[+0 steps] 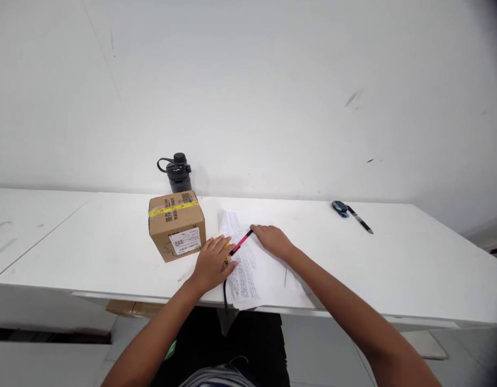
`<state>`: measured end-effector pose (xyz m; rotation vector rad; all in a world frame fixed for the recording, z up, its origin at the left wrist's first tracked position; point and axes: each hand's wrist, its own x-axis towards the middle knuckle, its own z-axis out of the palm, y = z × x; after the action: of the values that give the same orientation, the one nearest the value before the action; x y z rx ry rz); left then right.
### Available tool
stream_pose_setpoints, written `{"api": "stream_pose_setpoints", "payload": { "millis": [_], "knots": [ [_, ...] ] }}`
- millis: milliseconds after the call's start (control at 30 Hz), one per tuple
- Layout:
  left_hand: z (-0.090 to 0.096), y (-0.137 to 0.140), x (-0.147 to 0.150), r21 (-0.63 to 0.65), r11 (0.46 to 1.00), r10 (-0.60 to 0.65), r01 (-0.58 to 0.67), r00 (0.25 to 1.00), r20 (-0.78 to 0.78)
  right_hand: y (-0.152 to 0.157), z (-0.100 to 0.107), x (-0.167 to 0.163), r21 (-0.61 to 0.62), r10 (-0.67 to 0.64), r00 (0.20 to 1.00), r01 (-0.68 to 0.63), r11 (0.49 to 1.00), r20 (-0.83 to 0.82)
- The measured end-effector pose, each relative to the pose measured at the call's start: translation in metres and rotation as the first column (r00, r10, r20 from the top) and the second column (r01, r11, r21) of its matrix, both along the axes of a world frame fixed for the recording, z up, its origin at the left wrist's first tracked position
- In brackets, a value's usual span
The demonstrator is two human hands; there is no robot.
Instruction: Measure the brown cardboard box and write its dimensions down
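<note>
Carton, brown, just beyond and to the left of the left hand: dark Chinese characters on top, too small to read surely; dark pen strokes on the front; yellow tape across the top; white label with fine, illegible print.

Paper sheets, under and between the hands: dense lines of writing, not legible.

Left hand: palm down, thumb apart from fingers, over a yellow item mostly hidden; firmness of hold cannot be told.

Right hand: fingers bent together, tips at the far end of a red-and-black stick slanting between the hands; whether it pinches cannot be told.

Black cord: below the left hand, reaching past the table's near edge.

Table, white: a broad stretch separates the right hand from a blue item and black marker.

Black bottle: upright, beyond the carton, near the wall.
</note>
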<state>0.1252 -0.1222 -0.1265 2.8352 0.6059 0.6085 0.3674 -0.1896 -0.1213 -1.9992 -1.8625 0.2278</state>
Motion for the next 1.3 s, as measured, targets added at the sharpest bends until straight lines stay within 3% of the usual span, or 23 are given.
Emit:
{"api": "stream_pose_setpoints", "payload": {
  "millis": [200, 433, 700, 1300],
  "knots": [
    [-0.002, 0.001, 0.001, -0.005, 1.000, 0.008, -0.008, 1.000, -0.001, -0.043, -0.024, -0.032, 0.140, 0.029, 0.900, 0.036, 0.989, -0.435],
    [-0.004, 0.001, 0.002, 0.035, 0.999, 0.008, -0.008, 1.000, 0.012, -0.051, -0.022, -0.038, 0.155, 0.153, 0.753, -0.069, 0.985, -0.639],
    [-0.004, 0.001, 0.003, 0.045, 0.999, 0.007, -0.008, 1.000, 0.011, -0.052, -0.024, -0.044, 0.040, -0.057, 0.758, 0.108, 0.993, -0.650],
    [-0.004, -0.001, 0.004, 0.061, 0.998, 0.008, -0.009, 1.000, 0.020, -0.048, -0.027, -0.046, 0.013, -0.037, 0.810, 0.055, 0.998, -0.585]
  ]
}}
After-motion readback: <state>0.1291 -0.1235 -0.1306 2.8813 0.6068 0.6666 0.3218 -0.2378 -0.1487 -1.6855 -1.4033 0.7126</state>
